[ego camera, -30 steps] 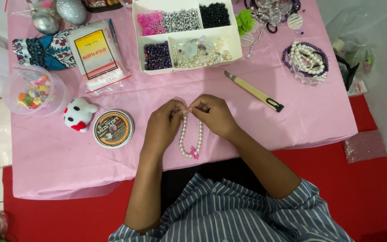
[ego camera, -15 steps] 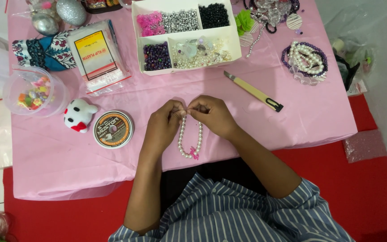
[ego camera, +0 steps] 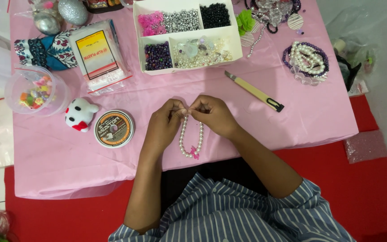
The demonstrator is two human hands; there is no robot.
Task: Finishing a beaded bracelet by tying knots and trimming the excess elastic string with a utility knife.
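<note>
A loop of white pearl beads (ego camera: 185, 140) with a small pink charm at its lowest point hangs between my two hands over the pink tablecloth (ego camera: 256, 125). My left hand (ego camera: 165, 120) pinches the left end of the strand at the top. My right hand (ego camera: 212, 114) pinches the right end, its fingertips touching those of the left hand. The thread ends between the fingertips are too small to make out.
A white divided box (ego camera: 184, 36) of bead sorts stands at the back. A yellow utility knife (ego camera: 255, 92) lies right of my hands; a round thread spool (ego camera: 114, 128) and a white plush toy (ego camera: 79, 114) lie left. Bracelets (ego camera: 307, 62) and a clear tub (ego camera: 34, 91) sit at the sides.
</note>
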